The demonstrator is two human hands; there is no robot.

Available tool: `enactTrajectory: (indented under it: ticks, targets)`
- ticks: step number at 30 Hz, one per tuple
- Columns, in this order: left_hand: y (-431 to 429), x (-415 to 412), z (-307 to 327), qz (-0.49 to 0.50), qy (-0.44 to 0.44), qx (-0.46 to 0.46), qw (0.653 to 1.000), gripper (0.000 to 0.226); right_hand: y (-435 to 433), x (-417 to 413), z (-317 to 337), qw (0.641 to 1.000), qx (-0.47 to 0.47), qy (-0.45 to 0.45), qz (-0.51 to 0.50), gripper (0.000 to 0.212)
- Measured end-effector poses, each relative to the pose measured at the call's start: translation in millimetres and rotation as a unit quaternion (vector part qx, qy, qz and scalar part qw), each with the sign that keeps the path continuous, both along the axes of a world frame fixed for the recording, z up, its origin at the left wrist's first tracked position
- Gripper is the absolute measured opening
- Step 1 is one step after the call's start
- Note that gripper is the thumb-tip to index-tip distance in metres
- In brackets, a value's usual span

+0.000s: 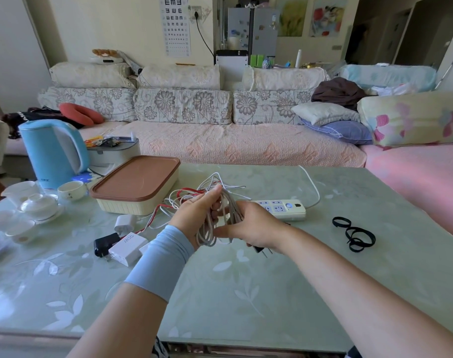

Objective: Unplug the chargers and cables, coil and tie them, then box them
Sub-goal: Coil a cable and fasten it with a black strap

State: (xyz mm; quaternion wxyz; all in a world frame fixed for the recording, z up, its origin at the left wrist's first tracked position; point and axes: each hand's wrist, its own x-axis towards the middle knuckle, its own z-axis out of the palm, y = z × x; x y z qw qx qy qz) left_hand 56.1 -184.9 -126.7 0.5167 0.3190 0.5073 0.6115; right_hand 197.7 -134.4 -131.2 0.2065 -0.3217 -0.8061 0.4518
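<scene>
cable [206, 235], thin grey-white loops: left hand [194, 215] grip pinches top, right hand [256, 226] grip wraps middle.

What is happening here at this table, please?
A person is coiling a pale cable above the table. The left hand grips the loops and the right hand holds them from the other side, with a black plug showing under it. Other chargers lie loose beside the box, whose lid is on. The black ties lie unused near the power strip.
</scene>
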Motion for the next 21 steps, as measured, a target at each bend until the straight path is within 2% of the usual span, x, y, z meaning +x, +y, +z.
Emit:
enactTrajectory:
  ticks: [2, 3, 5, 7, 8, 10, 13, 15, 17, 21]
  targets:
    - [-3, 4, 4, -0.014, -0.002, 0.004, 1.0, 0.031, -1, 1, 3, 1.0, -0.004, 0.01, -0.016, 0.033]
    - [-4, 6, 6, -0.012, 0.02, 0.005, 1.0, 0.03, -1, 3, 5, 0.999, -0.015, 0.005, -0.031, 0.042]
    - [-4, 7, 5, 0.021, 0.126, 0.018, 0.992, 0.027, 0, 9, 6, 0.997, -0.056, -0.032, -0.039, 0.058]
    - [-6, 9, 5, 0.031, 0.196, 0.05, 0.979, 0.027, 1, 13, 6, 0.995, -0.068, -0.069, -0.012, 0.038]
    - [-6, 11, 3, 0.024, 0.197, 0.064, 0.978, 0.029, 1, 13, 5, 0.995, -0.069, -0.073, -0.002, 0.024]
    - [-8, 15, 4, 0.014, 0.164, 0.087, 0.982, 0.033, -2, 12, 8, 0.996, -0.078, -0.043, 0.015, 0.011]
    - [-8, 19, 4, 0.015, 0.109, 0.11, 0.988, 0.04, -11, 8, 13, 0.978, -0.187, 0.061, 0.065, 0.016]
    - [-9, 21, 4, 0.028, 0.164, 0.122, 0.978, 0.044, -15, 7, 12, 0.964, -0.234, 0.1, 0.08, 0.015]
    - [-10, 24, 5, 0.039, 0.213, 0.136, 0.967, 0.043, -14, 7, 9, 0.965, -0.221, 0.11, 0.088, 0.017]
    - [-11, 29, 8, 0.024, 0.249, 0.163, 0.954, 0.038, -15, 8, 11, 0.971, -0.185, 0.085, 0.127, 0.015]
